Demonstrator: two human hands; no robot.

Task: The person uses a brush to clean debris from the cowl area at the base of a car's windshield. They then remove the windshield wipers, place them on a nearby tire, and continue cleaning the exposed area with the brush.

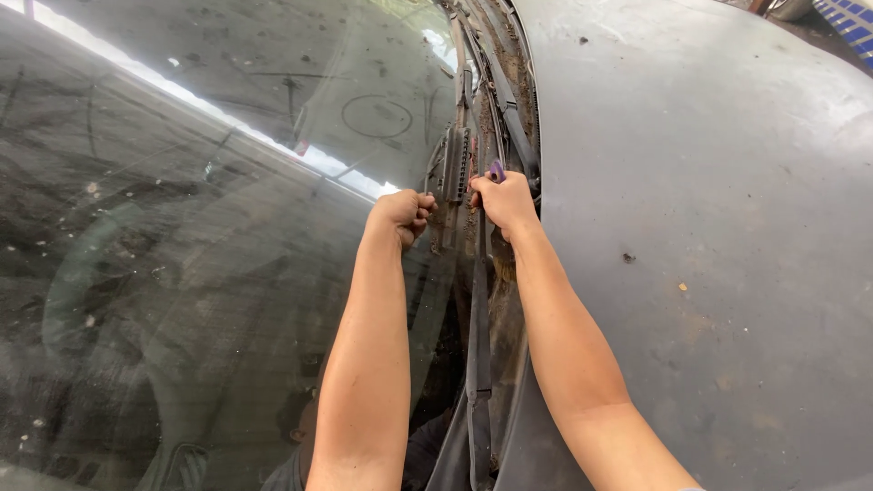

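At frame centre, the right hand is gripping a purple-handled tool beside the dirty black wiper arm; the left hand is resting fisted, its grip tight, on the dusty windscreen.

Two hands — left hand, right hand — one windshield, one hood, one purple-handled tool.

Daylight streaks bright across the dusty windshield, which reflects a dim interior. Beside it, the dull grey hood shows stains and specks. Up top right, a corner of blue striped surface peeks in.
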